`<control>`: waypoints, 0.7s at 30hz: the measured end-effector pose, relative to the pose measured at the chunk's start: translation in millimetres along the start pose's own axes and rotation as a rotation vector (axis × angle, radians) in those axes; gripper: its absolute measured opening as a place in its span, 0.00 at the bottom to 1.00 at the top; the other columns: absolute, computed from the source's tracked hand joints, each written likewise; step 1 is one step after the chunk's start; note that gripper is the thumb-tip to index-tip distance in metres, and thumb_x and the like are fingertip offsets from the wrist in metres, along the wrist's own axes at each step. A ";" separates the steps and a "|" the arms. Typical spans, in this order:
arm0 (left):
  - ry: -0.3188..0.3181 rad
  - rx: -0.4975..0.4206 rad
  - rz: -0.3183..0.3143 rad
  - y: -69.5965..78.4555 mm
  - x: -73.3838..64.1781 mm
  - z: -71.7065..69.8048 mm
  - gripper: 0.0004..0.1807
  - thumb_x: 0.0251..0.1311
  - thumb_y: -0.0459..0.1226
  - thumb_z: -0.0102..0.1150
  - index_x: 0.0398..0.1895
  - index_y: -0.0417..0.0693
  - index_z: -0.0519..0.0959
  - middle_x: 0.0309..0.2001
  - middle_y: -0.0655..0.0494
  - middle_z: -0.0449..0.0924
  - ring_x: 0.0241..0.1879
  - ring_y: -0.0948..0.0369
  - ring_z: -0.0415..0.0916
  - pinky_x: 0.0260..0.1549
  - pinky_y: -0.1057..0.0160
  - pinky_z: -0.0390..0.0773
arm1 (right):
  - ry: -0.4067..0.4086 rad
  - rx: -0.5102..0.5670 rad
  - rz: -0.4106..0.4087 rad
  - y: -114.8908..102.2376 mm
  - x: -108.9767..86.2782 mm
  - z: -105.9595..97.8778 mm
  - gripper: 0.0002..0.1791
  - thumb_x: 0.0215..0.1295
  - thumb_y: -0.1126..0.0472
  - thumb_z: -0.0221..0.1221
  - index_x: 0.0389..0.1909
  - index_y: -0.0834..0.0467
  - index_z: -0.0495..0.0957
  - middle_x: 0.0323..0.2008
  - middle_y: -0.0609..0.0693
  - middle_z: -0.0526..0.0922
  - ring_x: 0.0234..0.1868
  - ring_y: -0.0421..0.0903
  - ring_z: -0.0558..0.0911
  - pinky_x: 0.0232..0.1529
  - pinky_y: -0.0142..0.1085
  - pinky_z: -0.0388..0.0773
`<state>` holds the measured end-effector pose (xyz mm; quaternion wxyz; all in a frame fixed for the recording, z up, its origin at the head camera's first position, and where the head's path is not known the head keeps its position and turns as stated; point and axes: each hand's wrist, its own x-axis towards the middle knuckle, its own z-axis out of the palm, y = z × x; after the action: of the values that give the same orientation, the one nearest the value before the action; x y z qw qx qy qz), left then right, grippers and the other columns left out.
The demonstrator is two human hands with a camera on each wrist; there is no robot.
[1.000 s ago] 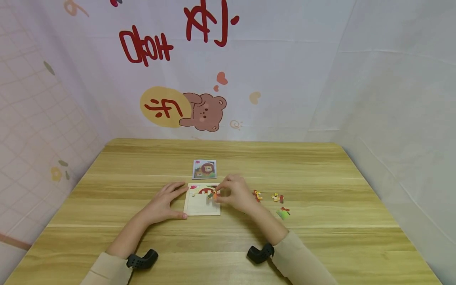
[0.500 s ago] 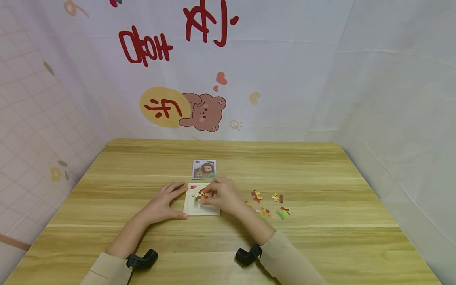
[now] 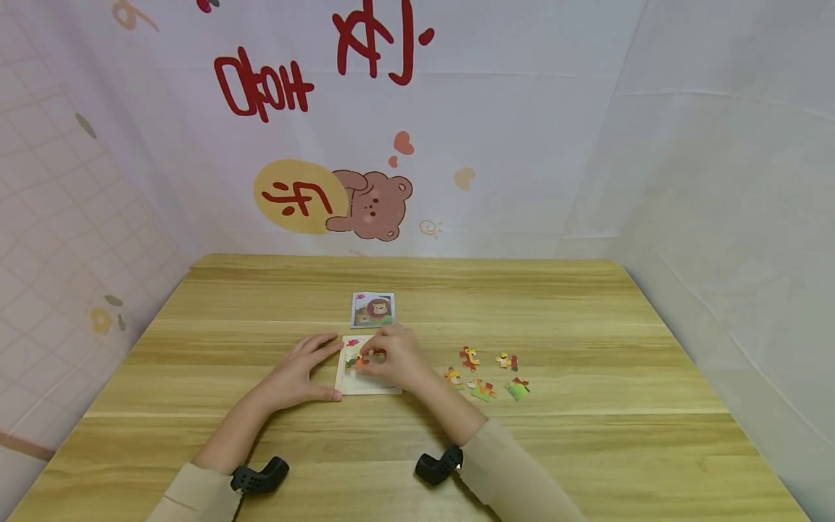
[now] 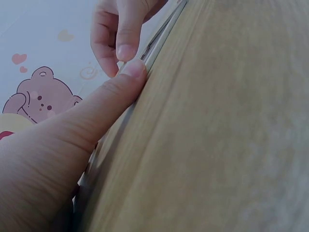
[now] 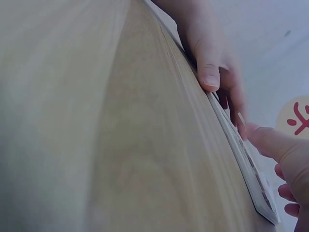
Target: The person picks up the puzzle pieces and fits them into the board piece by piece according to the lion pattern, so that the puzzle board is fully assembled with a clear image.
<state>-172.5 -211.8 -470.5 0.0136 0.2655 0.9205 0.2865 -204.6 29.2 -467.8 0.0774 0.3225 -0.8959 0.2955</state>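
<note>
A shallow puzzle tray (image 3: 370, 388) lies on the table, with a pink figure and other fitted picture parts along its far side. My left hand (image 3: 296, 371) rests against the tray's left edge, thumb at the near corner and fingers spread toward the far corner. Over the tray, my right hand (image 3: 399, 360) pinches a puzzle piece (image 3: 353, 362) with green and orange on it, between thumb and fingers. In the right wrist view the piece (image 5: 241, 119) stands on edge, tilted, just above the tray (image 5: 244, 162). The right hand hides part of the fitted pieces.
Behind the tray lies a picture card (image 3: 373, 310) showing lions. To the right are several loose puzzle pieces, among them a brown and yellow one (image 3: 470, 358) and a green one (image 3: 518, 390). A printed cloth (image 3: 509, 145) hangs behind the wooden table (image 3: 587, 435).
My right hand has moved left across the tray, carrying the pinched puzzle piece toward the tray's left side. My left hand has stayed in place, and the loose pieces lie unmoved.
</note>
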 end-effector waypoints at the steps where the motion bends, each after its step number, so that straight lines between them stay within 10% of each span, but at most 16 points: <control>1: 0.001 0.000 0.002 0.0 0.0 -0.1 0.53 0.42 0.64 0.68 0.70 0.47 0.65 0.71 0.46 0.56 0.69 0.44 0.48 0.58 0.33 0.54 | 0.001 -0.004 0.007 -0.3 0.3 0.9 0.14 0.49 0.44 0.72 0.34 0.45 0.86 0.34 0.38 0.77 0.39 0.37 0.70 0.46 0.36 0.65; 21: 0.010 0.022 0.018 -2.8 -0.2 2.2 0.53 0.42 0.65 0.67 0.70 0.47 0.65 0.71 0.46 0.56 0.69 0.44 0.48 0.59 0.34 0.53 | -0.027 -0.022 0.049 -1.7 2.1 7.9 0.13 0.49 0.44 0.72 0.33 0.44 0.86 0.31 0.38 0.74 0.38 0.37 0.69 0.43 0.34 0.63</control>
<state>-173.3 -212.7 -473.9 0.0037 0.2725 0.9211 0.2780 -204.8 22.5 -472.7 0.0617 0.3034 -0.9078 0.2831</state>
